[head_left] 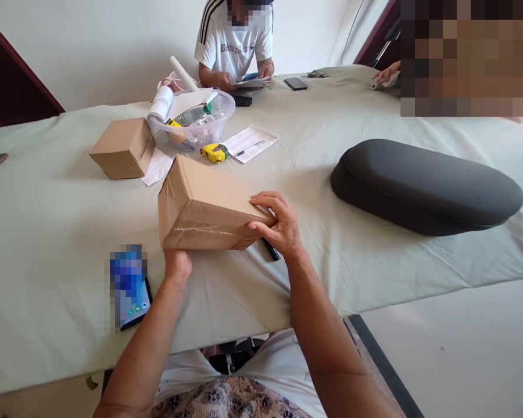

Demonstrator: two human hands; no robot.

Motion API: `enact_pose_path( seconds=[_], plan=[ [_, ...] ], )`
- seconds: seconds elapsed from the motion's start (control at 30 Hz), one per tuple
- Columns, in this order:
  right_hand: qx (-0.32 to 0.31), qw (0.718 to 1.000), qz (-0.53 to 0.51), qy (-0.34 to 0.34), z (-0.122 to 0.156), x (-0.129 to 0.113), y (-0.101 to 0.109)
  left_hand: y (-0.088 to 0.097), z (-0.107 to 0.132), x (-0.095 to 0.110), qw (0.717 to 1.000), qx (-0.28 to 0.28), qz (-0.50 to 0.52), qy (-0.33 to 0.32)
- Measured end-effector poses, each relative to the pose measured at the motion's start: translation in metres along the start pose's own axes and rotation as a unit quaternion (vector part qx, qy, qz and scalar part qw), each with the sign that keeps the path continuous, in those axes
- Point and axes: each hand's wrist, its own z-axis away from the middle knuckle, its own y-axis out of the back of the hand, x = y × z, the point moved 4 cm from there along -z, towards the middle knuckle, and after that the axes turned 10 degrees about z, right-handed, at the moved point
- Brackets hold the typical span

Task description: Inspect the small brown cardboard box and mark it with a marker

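Observation:
A brown cardboard box [215, 209] with clear tape along its side is held up, tilted, over the near part of the table. My right hand [279, 223] grips its right end, thumb on the near side and fingers over the top edge. Under the left end is my left hand [177, 264], its fingers hidden beneath the box. A dark, slim object [270, 250] lies on the cloth partly behind the box and my right hand. To the left of my left forearm rests a phone [133, 302] with its screen lit.
A second cardboard box [124, 148] stands at the back left, near a plastic basin [192, 134] of bottles and paper rolls. A yellow tape measure [214, 152] lies by a paper with a pen [253, 144]. A long black case [427, 186] sits right. Two people sit across the table.

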Motion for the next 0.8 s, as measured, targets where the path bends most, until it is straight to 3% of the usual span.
enact_pose_path(
  seconds=[0.1,0.23,0.3,0.43,0.57,0.63,0.8],
  plan=[
    [-0.008,1.0,-0.004,0.011,0.001,-0.003,-0.002,0.012,-0.009,0.035,0.992,0.059,-0.022,-0.113],
    [0.0,0.999,0.018,0.035,0.003,-0.011,-0.008,0.014,-0.005,0.076,0.956,0.029,-0.088,-0.279],
    [0.01,0.998,0.038,0.046,0.004,-0.013,-0.01,0.011,-0.004,0.081,0.948,-0.015,-0.143,-0.283],
    [0.009,0.996,0.061,0.068,0.004,-0.012,-0.014,0.009,-0.01,0.069,0.929,-0.064,-0.298,-0.21],
    [-0.023,0.997,0.056,0.048,0.005,-0.009,-0.021,0.009,-0.009,0.056,0.937,-0.065,-0.302,-0.165],
    [-0.029,0.997,0.045,0.05,0.005,-0.01,-0.024,0.006,-0.004,0.053,0.935,-0.067,-0.296,-0.182],
    [-0.013,0.997,0.042,0.07,0.007,-0.014,-0.025,-0.003,0.009,0.052,0.895,-0.051,-0.35,-0.273]
  ],
)
